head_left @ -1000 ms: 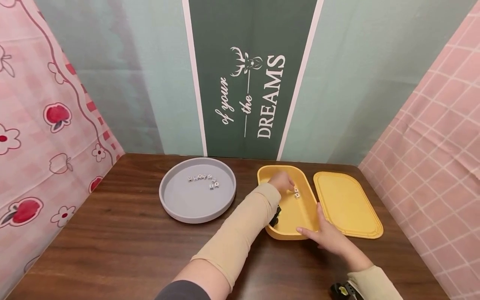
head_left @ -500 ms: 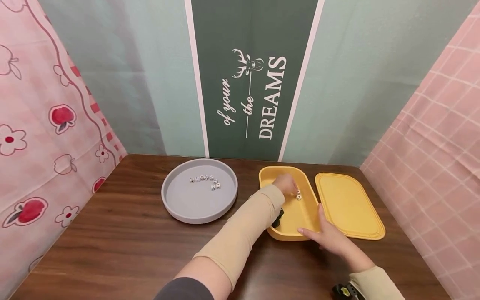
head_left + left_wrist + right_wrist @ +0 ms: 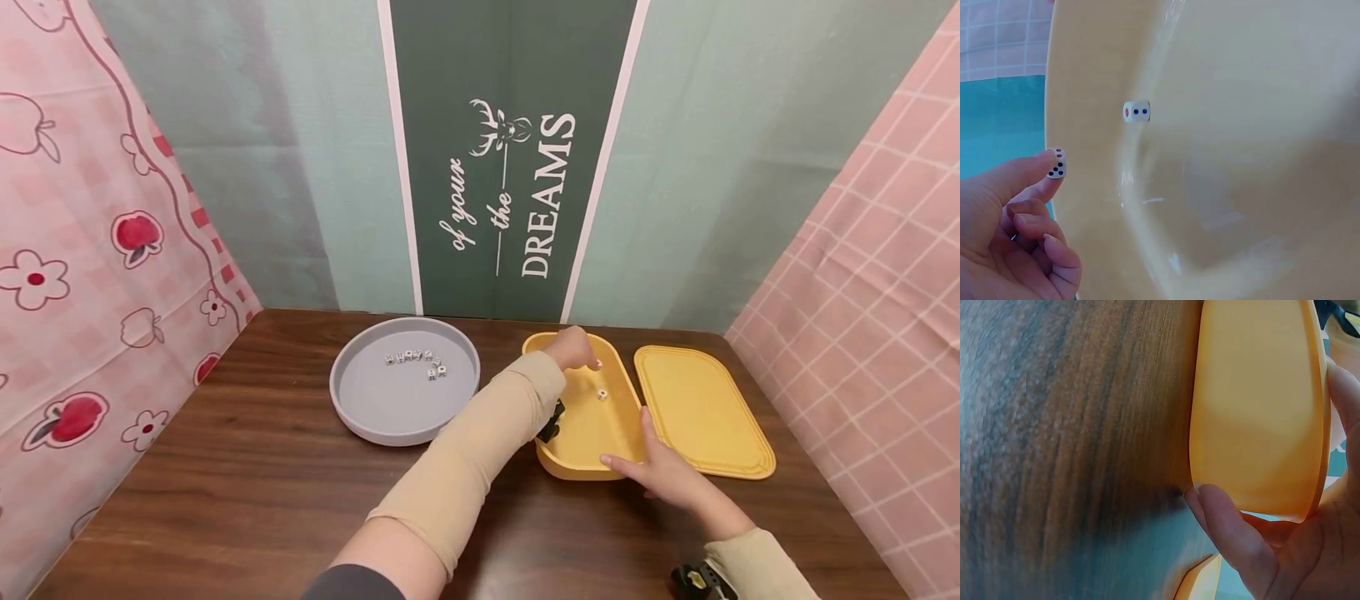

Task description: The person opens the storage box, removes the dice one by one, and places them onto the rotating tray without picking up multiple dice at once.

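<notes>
My left hand [image 3: 572, 347] reaches over the far part of a yellow box [image 3: 585, 472]. In the left wrist view, its thumb and index finger pinch a white die [image 3: 1057, 164] in front of the box wall, other fingers curled. One more white die [image 3: 1137, 112] lies in the box, apart from the hand. My right hand [image 3: 663, 475] holds the box at its near right corner, thumb towards the near rim and fingers along the right side. In the right wrist view, fingers and thumb [image 3: 1235, 531] lie about the box's end wall.
Left of the box stands a round grey tray [image 3: 390, 408] with several white dice [image 3: 417, 356] on it. A flat yellow lid [image 3: 705, 408] lies to the right of the box. Curtains hang behind and at both sides of the wooden table [image 3: 262, 467].
My left hand has lifted a die from beside the other one and moved up towards the box's far end. The right hand stays at the box. The view has shifted slightly.
</notes>
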`<state>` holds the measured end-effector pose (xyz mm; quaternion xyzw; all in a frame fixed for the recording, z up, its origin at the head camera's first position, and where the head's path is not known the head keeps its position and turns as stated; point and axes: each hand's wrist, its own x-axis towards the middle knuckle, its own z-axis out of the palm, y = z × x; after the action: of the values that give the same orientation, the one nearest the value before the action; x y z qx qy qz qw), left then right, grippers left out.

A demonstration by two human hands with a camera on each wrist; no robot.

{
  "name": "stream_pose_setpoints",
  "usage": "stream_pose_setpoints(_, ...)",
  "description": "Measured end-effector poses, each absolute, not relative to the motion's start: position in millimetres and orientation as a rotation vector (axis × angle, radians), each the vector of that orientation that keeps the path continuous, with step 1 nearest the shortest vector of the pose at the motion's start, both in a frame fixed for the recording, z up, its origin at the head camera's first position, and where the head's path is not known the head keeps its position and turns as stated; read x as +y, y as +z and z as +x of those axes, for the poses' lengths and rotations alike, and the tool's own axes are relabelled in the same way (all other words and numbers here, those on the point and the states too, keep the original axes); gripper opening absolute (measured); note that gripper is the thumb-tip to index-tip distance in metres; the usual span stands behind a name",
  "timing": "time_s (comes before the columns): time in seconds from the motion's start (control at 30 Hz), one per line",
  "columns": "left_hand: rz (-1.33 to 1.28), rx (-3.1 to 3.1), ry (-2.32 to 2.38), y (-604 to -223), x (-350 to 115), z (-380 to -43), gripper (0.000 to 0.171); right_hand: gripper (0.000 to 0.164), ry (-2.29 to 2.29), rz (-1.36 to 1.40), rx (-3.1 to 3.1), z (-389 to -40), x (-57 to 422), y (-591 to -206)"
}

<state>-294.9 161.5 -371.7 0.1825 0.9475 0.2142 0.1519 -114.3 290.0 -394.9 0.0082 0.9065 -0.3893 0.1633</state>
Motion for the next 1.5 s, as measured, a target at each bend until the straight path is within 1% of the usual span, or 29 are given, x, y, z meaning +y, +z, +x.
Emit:
stream_pose_setpoints(0.1, 0.634, 2.740, 0.518, -366, 154, -295, 0.028, 0.113, -1.109, 0.027, 2.579, -115, 290, -396)
stream_pose_setpoints(0.33, 0.665, 2.667, 0.710, -359, 139, -294, 0.028, 0.113, -1.121, 0.011, 2.568, -118, 291, -393)
stream_pose_setpoints(0.4, 0.699, 2.653, 0.703, -360, 133, -292, 0.026, 0.113, -1.123, 0.007, 2.565, -117, 290, -393)
stream_pose_setpoints(0.53, 0.748, 2.621, 0.698, -360, 119, -288, 0.017, 0.113, -1.119, 0.003, 2.569, -115, 288, -395)
stream_pose_setpoints(0.63, 0.774, 2.592, 0.721, -358, 110, -285, 0.017, 0.113, -1.114, 0.005, 2.572, -113, 287, -397)
stream_pose_setpoints(0.8, 0.781, 2.578, 0.790, -351, 99, -283, 0.016, 0.113, -1.109, 0.002, 2.583, -112, 288, -396)
stream_pose_setpoints(1.0, 0.706, 2.560, 0.824, -347, 86, -282, 0.018, 0.113, -1.107, 0.000, 2.556, -114, 290, -395)
stream_pose_setpoints(1.5, 0.753, 2.552, 0.812, -333, 44, -281, 0.020, 0.113, -1.082, -0.006, 2.566, -116, 292, -394)
